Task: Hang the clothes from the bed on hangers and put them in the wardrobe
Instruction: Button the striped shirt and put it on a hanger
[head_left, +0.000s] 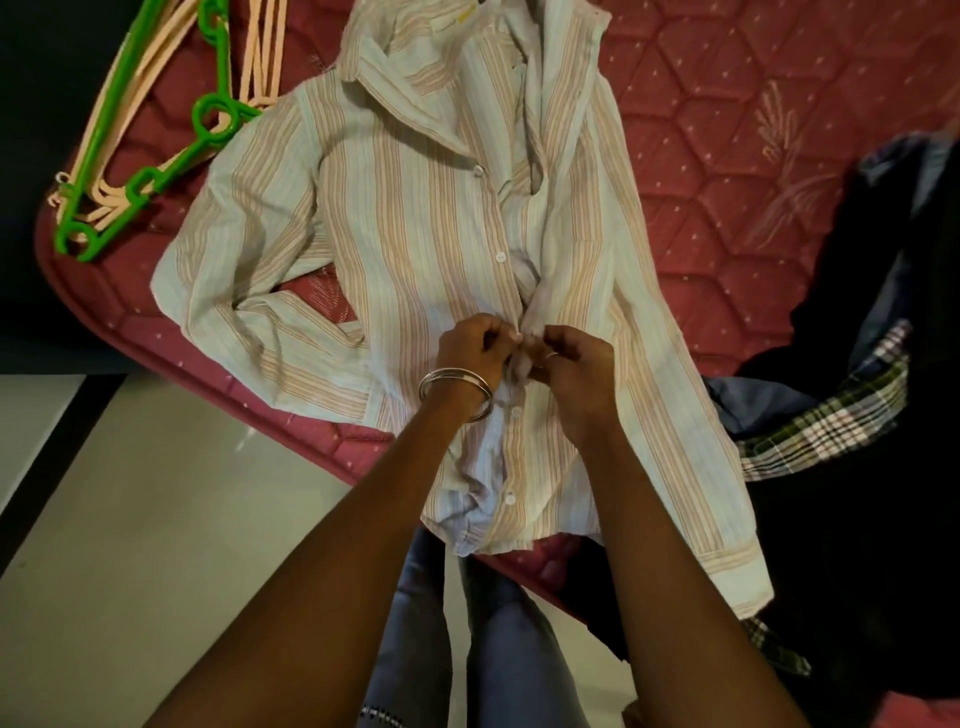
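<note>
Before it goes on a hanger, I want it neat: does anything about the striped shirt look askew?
The white-and-peach striped shirt lies rumpled: its hem is bunched, and its left sleeve bends sharply.

No text, brand, number or sign can be read anywhere in this view. The pale long-sleeved cotton shirt with thin orange stripes (415, 218) has a small yellow tag (466, 11) inside its collar, at the top end of the shirt, but the tag is too small and blurred to show any letters.
</note>
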